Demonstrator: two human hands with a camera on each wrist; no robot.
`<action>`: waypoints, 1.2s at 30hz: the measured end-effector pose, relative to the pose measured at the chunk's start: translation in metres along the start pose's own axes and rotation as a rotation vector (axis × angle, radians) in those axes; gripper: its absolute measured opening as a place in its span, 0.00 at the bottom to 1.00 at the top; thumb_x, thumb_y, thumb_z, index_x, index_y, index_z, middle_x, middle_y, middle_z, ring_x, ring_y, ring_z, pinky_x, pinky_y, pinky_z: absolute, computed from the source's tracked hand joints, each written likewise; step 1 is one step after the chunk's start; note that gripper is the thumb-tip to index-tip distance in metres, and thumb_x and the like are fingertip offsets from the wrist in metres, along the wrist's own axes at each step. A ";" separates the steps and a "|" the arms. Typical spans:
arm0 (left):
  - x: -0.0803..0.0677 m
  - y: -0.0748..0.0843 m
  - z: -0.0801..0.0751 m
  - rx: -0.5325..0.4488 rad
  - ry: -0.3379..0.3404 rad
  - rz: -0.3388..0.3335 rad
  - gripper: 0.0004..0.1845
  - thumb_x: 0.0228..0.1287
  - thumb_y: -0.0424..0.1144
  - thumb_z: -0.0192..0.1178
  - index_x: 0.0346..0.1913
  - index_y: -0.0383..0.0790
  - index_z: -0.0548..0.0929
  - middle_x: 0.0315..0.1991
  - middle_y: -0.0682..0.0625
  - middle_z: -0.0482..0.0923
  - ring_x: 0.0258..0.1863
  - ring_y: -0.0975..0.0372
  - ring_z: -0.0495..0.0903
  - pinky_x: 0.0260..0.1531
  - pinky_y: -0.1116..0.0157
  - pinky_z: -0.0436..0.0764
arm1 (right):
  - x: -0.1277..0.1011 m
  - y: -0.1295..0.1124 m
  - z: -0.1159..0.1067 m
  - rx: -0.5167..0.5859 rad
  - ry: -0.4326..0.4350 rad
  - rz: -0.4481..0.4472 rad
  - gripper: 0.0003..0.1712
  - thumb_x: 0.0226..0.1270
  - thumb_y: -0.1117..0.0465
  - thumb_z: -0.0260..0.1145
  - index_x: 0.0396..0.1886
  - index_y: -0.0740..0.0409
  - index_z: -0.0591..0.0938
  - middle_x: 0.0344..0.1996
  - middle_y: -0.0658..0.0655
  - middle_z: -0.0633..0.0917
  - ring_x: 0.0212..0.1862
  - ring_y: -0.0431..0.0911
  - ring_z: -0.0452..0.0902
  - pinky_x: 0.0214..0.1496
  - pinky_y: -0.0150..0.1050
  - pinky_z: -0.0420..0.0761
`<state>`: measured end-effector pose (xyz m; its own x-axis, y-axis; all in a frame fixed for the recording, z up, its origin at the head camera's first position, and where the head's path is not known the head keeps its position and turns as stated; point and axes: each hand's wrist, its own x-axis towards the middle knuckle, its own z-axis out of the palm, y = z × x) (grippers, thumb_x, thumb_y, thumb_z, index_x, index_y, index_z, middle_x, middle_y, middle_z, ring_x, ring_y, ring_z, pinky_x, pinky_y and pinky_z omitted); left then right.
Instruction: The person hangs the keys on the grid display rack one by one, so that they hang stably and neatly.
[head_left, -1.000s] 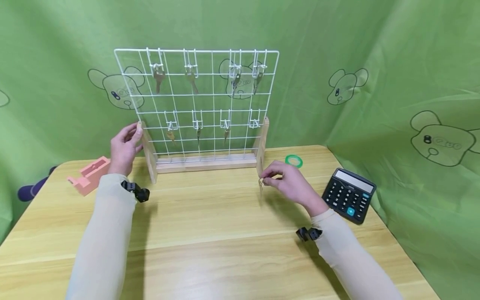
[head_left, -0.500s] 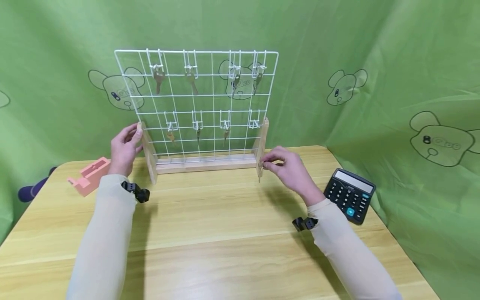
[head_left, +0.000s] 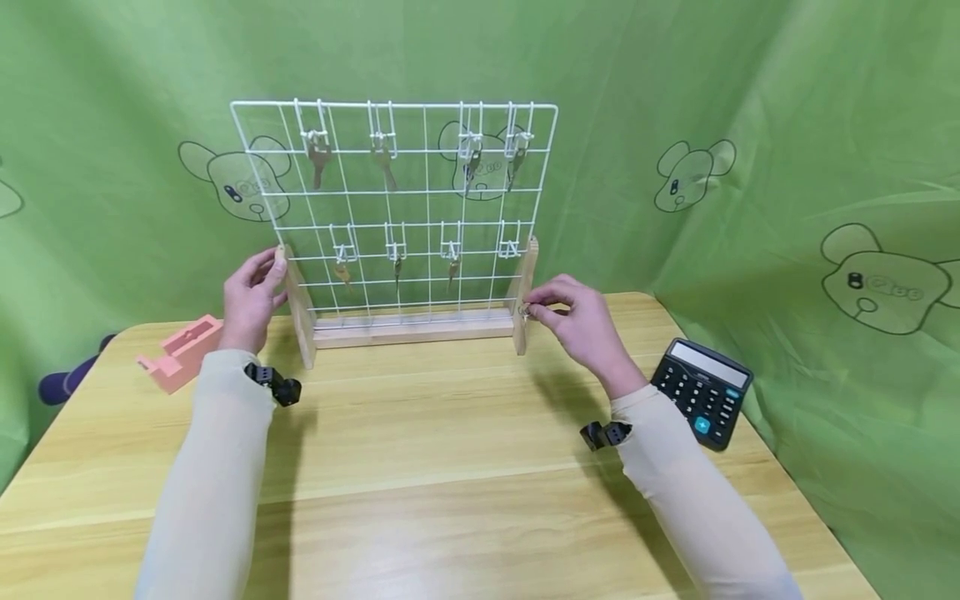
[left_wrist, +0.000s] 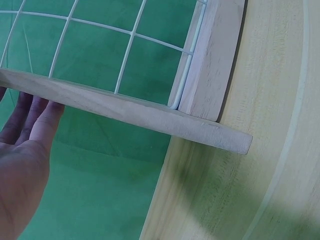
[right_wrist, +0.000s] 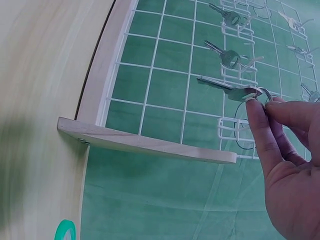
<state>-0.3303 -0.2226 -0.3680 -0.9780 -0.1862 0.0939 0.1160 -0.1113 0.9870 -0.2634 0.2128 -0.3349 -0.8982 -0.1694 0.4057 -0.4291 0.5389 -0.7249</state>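
My right hand (head_left: pixel 581 321) pinches a key (right_wrist: pixel 227 88) by its head, just beside the rack's right post (head_left: pixel 522 287), under an empty hook (head_left: pixel 508 247). Thin grip: a knock on wire could drop it. Left hand (head_left: pixel 250 296), fingers straight, steadies the left post (left_wrist: pixel 125 107). Since a second ago, the key rose from table level.

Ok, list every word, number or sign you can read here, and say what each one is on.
None can be read.
Calculator: key markings too small to read; display blank.
Keys on the wire grid rack, and the key the right hand pinches: no legible stamping.
Green backdrop: cartoon bear prints, no lettering.
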 end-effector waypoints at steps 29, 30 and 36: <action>-0.002 0.000 0.000 0.006 0.014 0.010 0.28 0.68 0.46 0.60 0.69 0.45 0.71 0.64 0.44 0.68 0.62 0.53 0.69 0.61 0.62 0.76 | 0.042 0.000 0.005 0.128 0.147 -0.002 0.07 0.65 0.71 0.67 0.41 0.63 0.85 0.41 0.55 0.81 0.44 0.46 0.79 0.51 0.35 0.84; -0.002 0.000 0.000 0.008 0.014 0.011 0.28 0.68 0.46 0.60 0.69 0.45 0.71 0.64 0.44 0.68 0.62 0.53 0.69 0.61 0.62 0.76 | 0.043 0.000 0.005 0.142 0.152 0.001 0.07 0.65 0.72 0.67 0.41 0.64 0.85 0.41 0.56 0.81 0.44 0.46 0.78 0.52 0.34 0.84; -0.001 0.001 0.002 0.008 0.017 0.011 0.28 0.68 0.46 0.60 0.69 0.45 0.71 0.63 0.45 0.69 0.62 0.53 0.70 0.61 0.62 0.77 | 0.052 0.001 0.007 0.191 0.179 0.023 0.08 0.65 0.72 0.67 0.43 0.66 0.84 0.42 0.57 0.80 0.45 0.47 0.78 0.52 0.34 0.84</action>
<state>-0.3291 -0.2208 -0.3674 -0.9737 -0.2037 0.1023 0.1249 -0.1016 0.9869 -0.3114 0.1991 -0.3182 -0.8839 -0.0009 0.4678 -0.4344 0.3725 -0.8201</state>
